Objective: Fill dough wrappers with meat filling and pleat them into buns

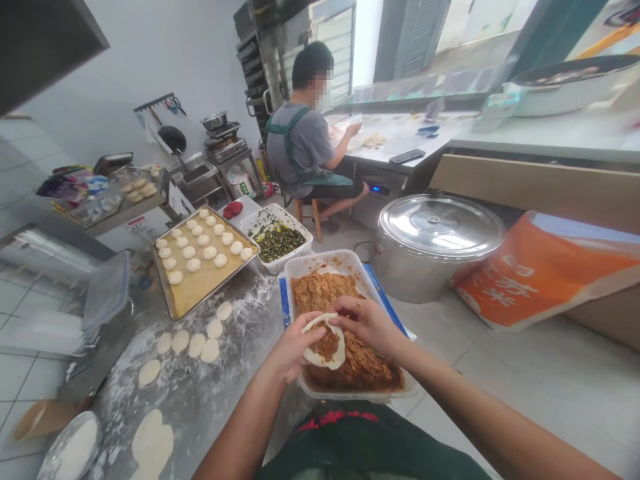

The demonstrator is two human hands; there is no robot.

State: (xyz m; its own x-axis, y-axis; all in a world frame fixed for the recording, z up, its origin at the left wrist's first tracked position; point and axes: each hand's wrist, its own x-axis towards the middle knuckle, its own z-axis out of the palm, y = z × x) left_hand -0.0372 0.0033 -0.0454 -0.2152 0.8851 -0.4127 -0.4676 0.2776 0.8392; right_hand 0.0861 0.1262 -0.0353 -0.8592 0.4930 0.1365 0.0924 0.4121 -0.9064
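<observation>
A round dough wrapper [336, 358] with brown filling [325, 341] heaped in its middle is held up over a tub. My left hand [295, 343] cups it from the left, thumb near the filling. The fingers of my right hand [363, 321] pinch its upper rim. Below both hands is the white plastic tub [353, 257] of reddish-brown minced filling [320, 290]. On the floured table to the left lie several flat dough rounds [197, 345]. Beyond them, a lined baking tray [173, 310] carries rows of shaped buns [210, 253].
A tub of chopped greens [279, 240] stands behind the filling. A bowl of flour [75, 450] is at lower left. Right of me are a large lidded steel pot [413, 267] and an orange sack [510, 287]. A seated co-worker [305, 143] works at the far counter [395, 137].
</observation>
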